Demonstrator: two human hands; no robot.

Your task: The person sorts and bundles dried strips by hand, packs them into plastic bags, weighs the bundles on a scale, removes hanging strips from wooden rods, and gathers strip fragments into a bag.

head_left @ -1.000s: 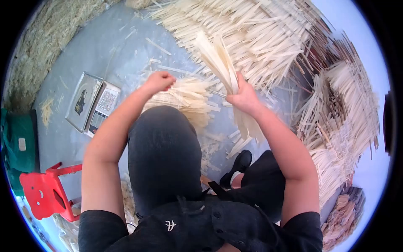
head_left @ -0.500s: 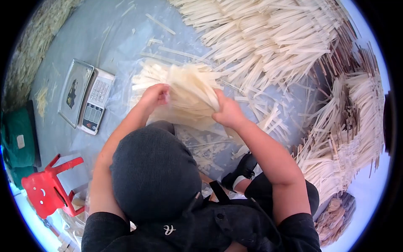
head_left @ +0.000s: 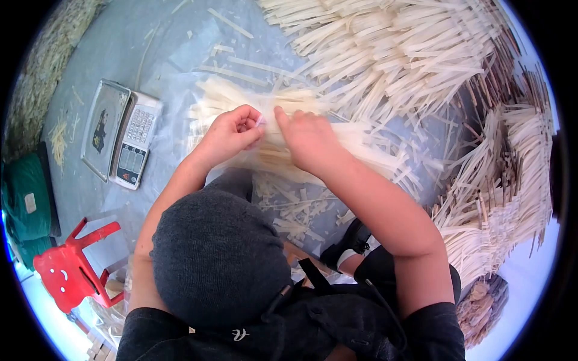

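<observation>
The left hand point(head_left: 236, 133) has its fingers curled closed, and at their tips shows a thin whitish piece point(head_left: 261, 121), too small to name well. The right hand point(head_left: 308, 139) is just beside it, its forefinger extended; whether it grips, I cannot tell. The bundle point(head_left: 221, 99) of pale strips lies under both hands, its ends visible on either side. On the body's side, the knee point(head_left: 217, 249) limits the room. Leftward, grey floor point(head_left: 171, 66) extends toward the scale point(head_left: 142, 125); at upper right, a strip pile point(head_left: 391, 57) forms the edge.
</observation>
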